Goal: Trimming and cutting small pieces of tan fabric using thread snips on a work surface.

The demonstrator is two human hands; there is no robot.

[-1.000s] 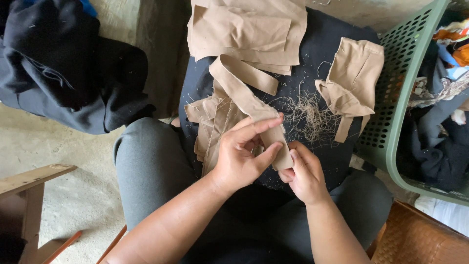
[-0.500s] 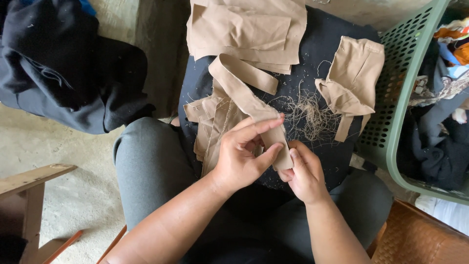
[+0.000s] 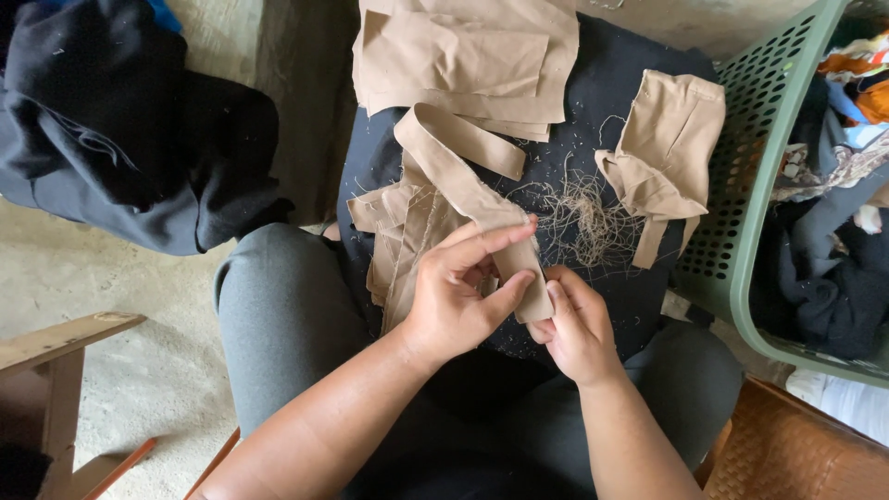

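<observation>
Bare forearms, no sleeves in view, grey trousers (image 3: 278,315), ringless hands

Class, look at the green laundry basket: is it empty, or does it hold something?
It holds something: the green laundry basket has dark and patterned clothes piled inside, seen over its rim.

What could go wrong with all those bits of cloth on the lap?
The long tan fabric strip, pinched between the left hand and the right hand, might slip if tugged hard. The loose tuft of pale threads could drift off the dark lap cloth onto the floor.
</observation>
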